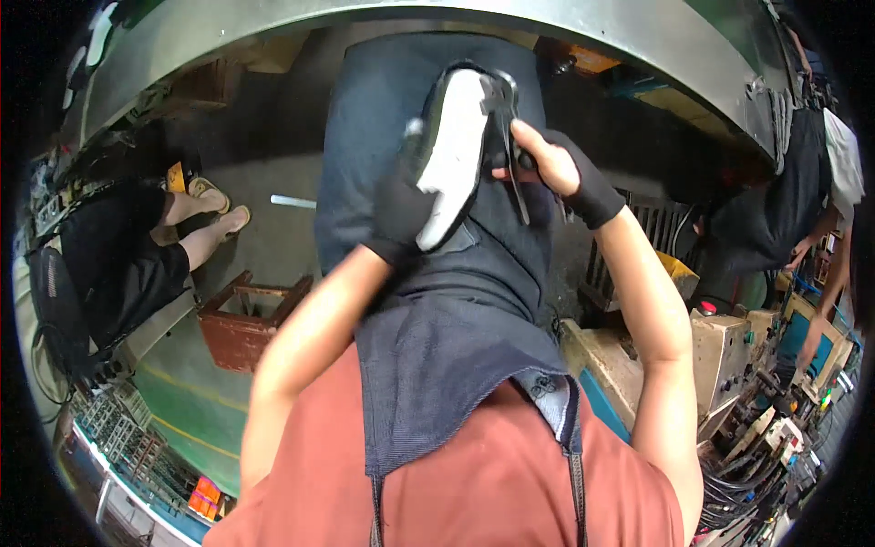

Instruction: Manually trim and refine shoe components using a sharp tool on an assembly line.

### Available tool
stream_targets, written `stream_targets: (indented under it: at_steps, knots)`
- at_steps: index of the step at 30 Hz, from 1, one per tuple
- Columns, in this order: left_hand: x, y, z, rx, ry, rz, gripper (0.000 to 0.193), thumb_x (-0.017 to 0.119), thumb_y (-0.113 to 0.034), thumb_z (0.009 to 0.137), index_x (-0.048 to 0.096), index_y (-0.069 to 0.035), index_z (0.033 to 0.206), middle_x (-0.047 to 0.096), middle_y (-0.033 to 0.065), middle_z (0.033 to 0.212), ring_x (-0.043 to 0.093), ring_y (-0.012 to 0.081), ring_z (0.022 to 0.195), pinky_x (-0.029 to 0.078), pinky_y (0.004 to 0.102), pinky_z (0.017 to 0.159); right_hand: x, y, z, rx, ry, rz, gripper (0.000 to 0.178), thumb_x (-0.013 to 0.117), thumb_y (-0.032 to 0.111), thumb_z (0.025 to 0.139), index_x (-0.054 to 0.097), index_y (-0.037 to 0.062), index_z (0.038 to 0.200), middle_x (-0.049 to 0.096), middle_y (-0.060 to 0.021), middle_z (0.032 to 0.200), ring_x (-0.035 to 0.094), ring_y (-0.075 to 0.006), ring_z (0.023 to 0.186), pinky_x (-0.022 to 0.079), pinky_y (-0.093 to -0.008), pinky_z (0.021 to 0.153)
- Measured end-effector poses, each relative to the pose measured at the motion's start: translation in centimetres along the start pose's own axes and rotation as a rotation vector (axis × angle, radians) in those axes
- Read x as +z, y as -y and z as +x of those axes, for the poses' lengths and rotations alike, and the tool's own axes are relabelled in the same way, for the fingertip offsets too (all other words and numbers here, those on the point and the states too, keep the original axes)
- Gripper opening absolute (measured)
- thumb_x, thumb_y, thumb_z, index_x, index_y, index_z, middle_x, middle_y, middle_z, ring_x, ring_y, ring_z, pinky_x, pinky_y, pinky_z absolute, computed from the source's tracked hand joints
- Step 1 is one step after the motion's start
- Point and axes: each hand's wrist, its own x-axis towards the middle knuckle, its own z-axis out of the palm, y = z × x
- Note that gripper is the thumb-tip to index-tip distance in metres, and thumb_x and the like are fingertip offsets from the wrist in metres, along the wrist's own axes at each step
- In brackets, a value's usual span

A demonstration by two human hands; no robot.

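Note:
On my dark-clothed lap lies a shoe [452, 150] with a white face turned up and a black edge around it. My left hand [401, 214], in a black glove, is wrapped round its left side near the lower end. At its upper right edge, long thin dark pieces [507, 141] hang down; I cannot make out whether they are straps or a pincer-like tool. My right hand [556, 173], in a black glove with bare fingertips, grips these dark pieces between thumb and fingers. Its lower fingers are partly hidden.
A metal bench edge [437, 11] curves across the far side. A brown wooden stool [241, 328] stands to my left, near a seated person's legs [196, 232]. A slatted crate [638, 232] and a machine with a red button [715, 337] are on my right, with other people beyond.

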Motion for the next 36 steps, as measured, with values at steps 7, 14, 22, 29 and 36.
stream_targets:
  at_steps: [7,14,22,29,36]
  knots:
    - [1.5,-2.9,-0.5,0.206,-0.097,0.385,0.075,0.075,-0.031,0.081,0.043,0.010,0.135,0.047,0.0297,0.138,0.046,0.0396,0.130,0.035,0.0412,0.109,-0.5,4.0,-2.5,-0.411,0.111,-1.458,0.051,0.053,0.048,0.095,0.068,0.0026,0.078,0.063,-0.0166,0.065,0.064,-0.0290,0.062,0.049,-0.0381,0.061]
    - [0.7,-7.0,4.1,0.077,-0.059,0.252,0.068,0.056,-0.033,0.093,0.032,0.007,0.142,0.039,0.0301,0.142,0.036,0.0412,0.135,0.029,0.0426,0.111,-4.8,-0.8,0.8,-0.760,0.023,-1.375,0.039,0.057,0.040,0.094,0.066,0.0040,0.083,0.062,-0.0200,0.072,0.063,-0.0391,0.066,0.048,-0.0433,0.059]
    - [2.2,-5.4,6.0,0.123,-0.163,0.439,0.079,0.058,-0.026,0.089,0.018,0.009,0.146,0.026,0.0361,0.147,0.028,0.0482,0.137,0.025,0.0463,0.115,-3.9,9.6,-3.3,-0.129,0.289,-1.654,0.047,0.058,0.044,0.095,0.068,-0.0010,0.085,0.062,-0.0161,0.070,0.061,-0.0264,0.055,0.047,-0.0378,0.054]
    - [0.3,0.0,4.3,0.076,0.145,0.298,0.093,0.073,-0.031,0.079,0.020,0.008,0.147,0.025,0.0330,0.149,0.026,0.0435,0.140,0.024,0.0429,0.116,1.3,2.8,-5.1,-0.904,0.099,-1.023,0.037,0.057,0.038,0.095,0.065,0.0020,0.090,0.063,-0.0198,0.080,0.062,-0.0283,0.068,0.047,-0.0377,0.062]
    - [-0.3,-2.9,-7.5,-0.071,0.011,0.182,0.092,0.072,-0.033,0.082,0.020,0.011,0.145,0.029,0.0329,0.148,0.028,0.0419,0.141,0.027,0.0435,0.114,-1.1,-7.5,-6.7,0.009,0.215,-0.773,0.038,0.052,0.036,0.099,0.065,0.0002,0.097,0.064,-0.0071,0.085,0.057,-0.0133,0.078,0.047,-0.0296,0.072]
